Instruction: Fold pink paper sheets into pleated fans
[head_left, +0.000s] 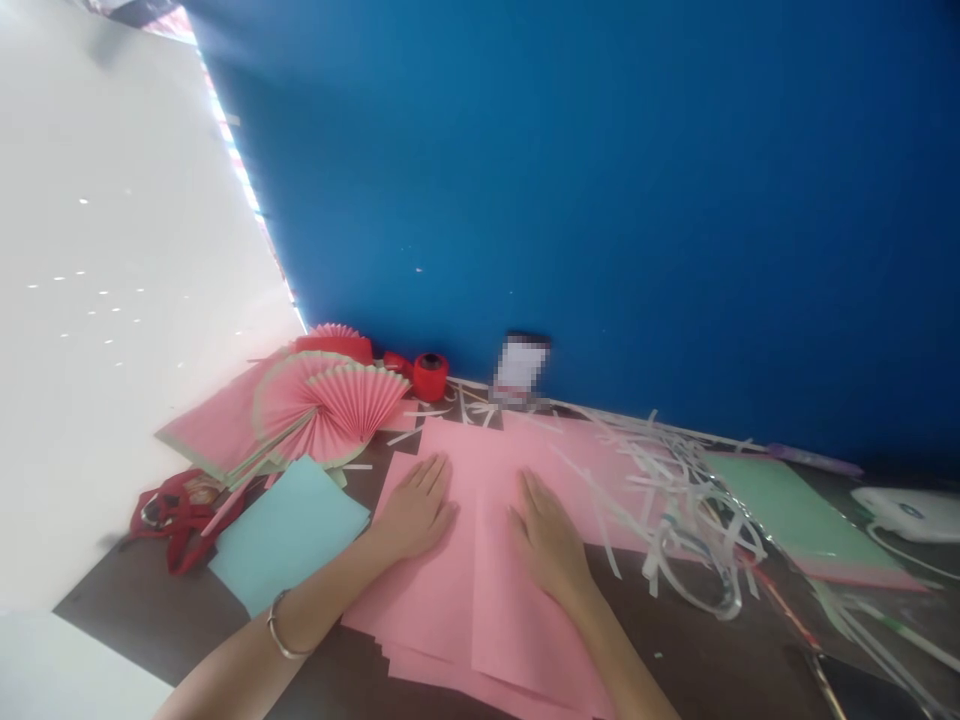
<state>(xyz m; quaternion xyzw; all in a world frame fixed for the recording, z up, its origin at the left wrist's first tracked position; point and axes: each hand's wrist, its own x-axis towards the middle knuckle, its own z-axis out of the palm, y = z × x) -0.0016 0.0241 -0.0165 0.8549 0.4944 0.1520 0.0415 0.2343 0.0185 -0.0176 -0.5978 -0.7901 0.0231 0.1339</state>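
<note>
Several pink paper sheets (427, 610) lie stacked and overlapping on the dark table (322, 680). My left hand (415, 508) rests flat on the left part of them, fingers stretched forward. On the other side, my right hand (549, 535) lies on a pink sheet whose left edge runs down between the two hands. Neither hand holds anything. Left of my left hand is a light blue-green stack of paper (296, 530). Behind it sit pleated pink paper fans (330, 400) with green edging.
Thin white paper strips (660, 470) are heaped at the right, beside green sheets (802, 510) and a white device (919, 513). A red roll (430, 378) stands by the blue wall (600, 200). A red strap (180, 520) lies at the left edge.
</note>
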